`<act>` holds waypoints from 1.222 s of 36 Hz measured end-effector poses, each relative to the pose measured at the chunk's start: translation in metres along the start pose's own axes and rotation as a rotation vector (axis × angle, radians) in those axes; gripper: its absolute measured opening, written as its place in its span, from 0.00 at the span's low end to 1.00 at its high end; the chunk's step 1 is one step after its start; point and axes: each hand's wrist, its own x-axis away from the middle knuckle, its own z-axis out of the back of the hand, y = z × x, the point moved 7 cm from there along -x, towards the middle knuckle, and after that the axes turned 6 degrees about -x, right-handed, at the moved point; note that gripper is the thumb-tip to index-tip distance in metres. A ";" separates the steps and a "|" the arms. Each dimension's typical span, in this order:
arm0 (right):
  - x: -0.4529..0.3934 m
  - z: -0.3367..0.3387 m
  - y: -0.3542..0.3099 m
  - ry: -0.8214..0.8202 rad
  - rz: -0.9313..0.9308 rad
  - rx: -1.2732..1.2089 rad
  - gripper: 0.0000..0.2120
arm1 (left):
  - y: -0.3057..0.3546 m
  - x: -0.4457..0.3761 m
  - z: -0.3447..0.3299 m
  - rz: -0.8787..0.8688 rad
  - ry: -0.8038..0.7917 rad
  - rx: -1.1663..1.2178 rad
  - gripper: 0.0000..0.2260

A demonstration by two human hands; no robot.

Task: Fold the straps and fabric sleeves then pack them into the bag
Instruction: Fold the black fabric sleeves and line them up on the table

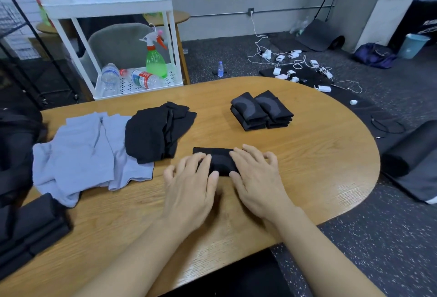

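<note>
Far left: lavender sleeves (78, 152) loose, unfolded. Next, black fabric heap (153, 131) waiting too. Centre, near table (307, 166) front edge: our left hand (189, 183) and right hand (257, 178) flat on black sleeve (218, 160), fingers spread, pressing, gripping nothing. Looks like mid-fold, flattening crease. Right: folded stack (261, 111) done. Next, probably fold over again, then onto stack. Can't make out bag for sure.

A black folded fabric sleeve (218, 160) with a faint grey curved marking lies near the front edge of the tan wood-grain oval table (307, 154). Toward the far edge, black folded sleeves (261, 109) show grey arcs. Pale lavender-blue cloths (82, 154) spread by the left edge, beside plain black crumpled fabric (151, 133).
</note>
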 end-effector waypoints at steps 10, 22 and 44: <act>0.007 -0.020 0.014 0.015 0.037 0.037 0.19 | -0.002 -0.010 -0.025 0.060 -0.155 -0.097 0.31; -0.033 -0.038 0.025 0.069 0.013 0.078 0.21 | -0.019 -0.102 -0.043 0.014 -0.240 -0.168 0.21; -0.098 -0.054 0.048 0.098 -0.131 0.192 0.23 | -0.025 -0.187 -0.070 -0.081 -0.246 -0.134 0.21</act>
